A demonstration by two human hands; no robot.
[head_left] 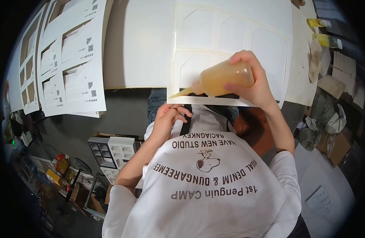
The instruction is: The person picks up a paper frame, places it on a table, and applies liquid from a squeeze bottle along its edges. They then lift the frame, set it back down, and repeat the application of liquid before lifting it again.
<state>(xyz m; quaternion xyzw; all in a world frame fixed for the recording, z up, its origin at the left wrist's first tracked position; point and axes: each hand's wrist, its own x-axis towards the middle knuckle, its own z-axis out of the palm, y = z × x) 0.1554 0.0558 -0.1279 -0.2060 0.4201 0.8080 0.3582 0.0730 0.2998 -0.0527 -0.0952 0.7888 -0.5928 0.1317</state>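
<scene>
My right hand (256, 81) is closed around a squeeze bottle (226, 77) of yellowish liquid, tilted with its nozzle pointing down and left. The nozzle tip is at the lower left corner of a white frame sheet (230, 102) with cut-out window shapes, lying at the table's near edge. Pale yellowish lines run along parts of the sheet. Just below that corner is my left hand (168, 121), fingers loosely curled and apart, with nothing seen in them. Whether its fingertips touch the sheet's edge is hard to tell.
Stacks of printed white cut-out sheets (73, 95) stand on the left of the white table (144, 47). Two bottles with yellow contents (327, 41) lie at the far right. Below left are stacked white and dark frames (122, 150) and a crate (93, 198). Cardboard pieces (331, 87) are at the right.
</scene>
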